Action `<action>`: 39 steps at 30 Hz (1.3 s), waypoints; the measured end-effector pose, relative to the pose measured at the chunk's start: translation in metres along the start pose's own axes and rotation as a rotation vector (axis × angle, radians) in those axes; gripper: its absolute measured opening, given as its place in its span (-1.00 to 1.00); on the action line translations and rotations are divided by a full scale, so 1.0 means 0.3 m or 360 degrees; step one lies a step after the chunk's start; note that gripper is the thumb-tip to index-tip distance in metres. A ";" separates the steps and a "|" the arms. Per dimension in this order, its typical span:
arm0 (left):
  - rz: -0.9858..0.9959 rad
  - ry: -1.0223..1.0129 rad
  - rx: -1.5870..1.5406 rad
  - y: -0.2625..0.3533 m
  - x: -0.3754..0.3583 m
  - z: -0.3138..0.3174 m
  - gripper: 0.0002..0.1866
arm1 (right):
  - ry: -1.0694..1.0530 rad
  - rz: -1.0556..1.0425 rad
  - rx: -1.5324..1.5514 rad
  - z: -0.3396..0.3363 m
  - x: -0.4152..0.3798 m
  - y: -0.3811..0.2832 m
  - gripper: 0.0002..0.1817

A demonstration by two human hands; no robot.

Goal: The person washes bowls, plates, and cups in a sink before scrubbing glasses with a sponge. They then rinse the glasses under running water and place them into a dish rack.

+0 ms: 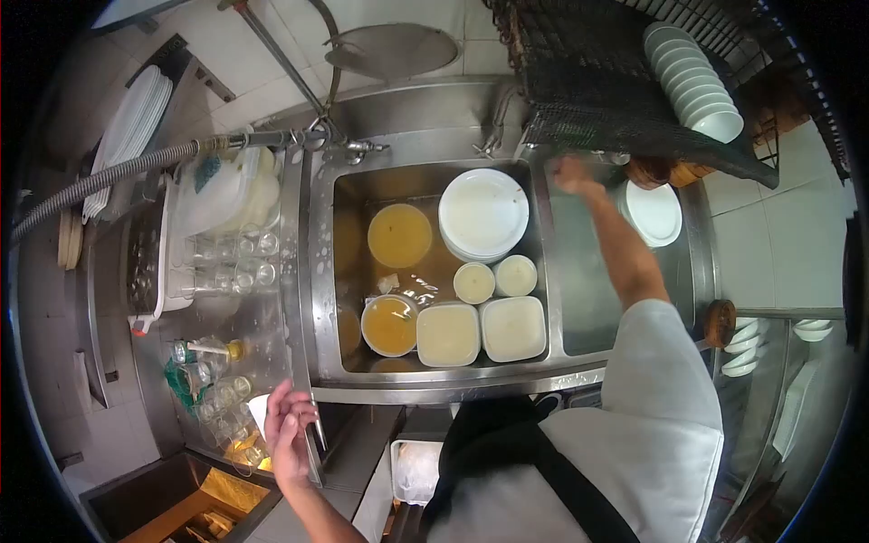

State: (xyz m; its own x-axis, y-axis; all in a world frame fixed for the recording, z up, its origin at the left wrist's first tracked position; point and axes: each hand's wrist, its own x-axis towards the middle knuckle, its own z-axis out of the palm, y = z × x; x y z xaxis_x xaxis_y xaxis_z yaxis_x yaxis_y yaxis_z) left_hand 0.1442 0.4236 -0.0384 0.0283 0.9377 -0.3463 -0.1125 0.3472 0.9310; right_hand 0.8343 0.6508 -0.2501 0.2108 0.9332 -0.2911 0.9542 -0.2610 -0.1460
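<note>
My left hand (291, 427) hovers over the front edge of the left counter, its fingers loosely curled and apart. Beside it, partly covered by the hand in this view, is a small white thing (259, 414). Far out to the right, my right hand (572, 172) reaches over the back of the right basin (593, 299), near the tap there, and is smeared by motion. A stack of white plates (654, 214) stands close to that forearm. The left basin (348, 195) has a taller stack of white plates (484, 214), round tubs of yellowish liquid (399, 235) and square tubs (513, 328).
Glasses (244, 276) crowd the left drainboard beside a white plastic bin (172, 244). A flexible spray hose (118, 185) crosses above them. A dark rack (615, 118) with white bowls (697, 86) overhangs the right basin. A metal tap (493, 136) rises behind the left basin.
</note>
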 end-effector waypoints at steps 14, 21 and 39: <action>-0.0195 -0.0430 -0.0208 -0.138 0.384 0.491 -0.54 | 0.0161 0.0190 0.3318 0.071 0.073 -0.520 -0.82; -0.0634 -0.0532 -0.0326 -0.495 0.785 0.753 -0.59 | -0.0036 0.0331 0.2643 0.033 0.033 -0.453 -0.82; -0.0847 -0.0466 -0.0769 -0.636 1.253 1.554 -0.86 | 0.0637 0.0708 0.0867 0.433 -0.476 0.235 -0.73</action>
State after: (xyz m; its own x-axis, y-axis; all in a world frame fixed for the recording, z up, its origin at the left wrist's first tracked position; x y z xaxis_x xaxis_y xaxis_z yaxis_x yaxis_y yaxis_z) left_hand 0.6395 0.7157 -0.2924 0.4537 0.6347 -0.6256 -0.4292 0.7708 0.4708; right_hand 0.8440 0.4671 -0.3417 0.7050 0.7041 -0.0847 0.5473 -0.6162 -0.5664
